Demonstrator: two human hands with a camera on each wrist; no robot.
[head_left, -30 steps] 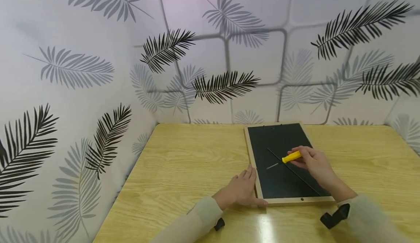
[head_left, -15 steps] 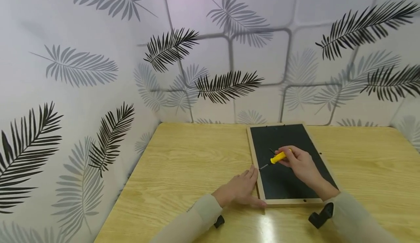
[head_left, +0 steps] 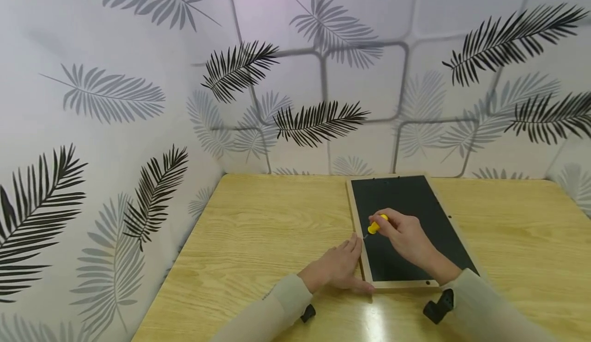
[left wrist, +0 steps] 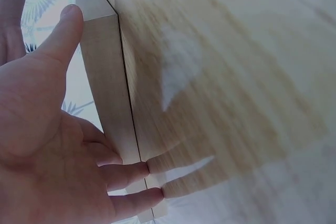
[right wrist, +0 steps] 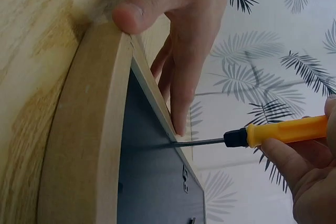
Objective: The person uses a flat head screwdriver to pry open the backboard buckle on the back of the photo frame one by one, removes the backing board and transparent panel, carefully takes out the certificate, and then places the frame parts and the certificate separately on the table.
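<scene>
A picture frame with a light wooden rim (head_left: 400,284) lies on the table, its black backing board (head_left: 415,198) facing up. My left hand (head_left: 339,266) rests along the frame's left edge near the front corner. In the left wrist view its fingertips touch the frame's side (left wrist: 107,77) and the thumb lies by the corner. My right hand (head_left: 411,237) grips a screwdriver by its yellow handle (right wrist: 289,129). The screwdriver's metal shaft (right wrist: 199,142) reaches down to the inner left edge of the rim, close beside the left fingertips. What the tip touches is too small to tell.
The wood-grain table (head_left: 258,219) extends on both sides of the frame. A wall covering with printed leaves (head_left: 318,121) stands behind it. Small dark fittings (head_left: 428,282) sit along the rim.
My right hand has moved left with the screwdriver, from over the board to the frame's left inner edge, and the handle has become steeper. The left hand stays at the frame's edge.
</scene>
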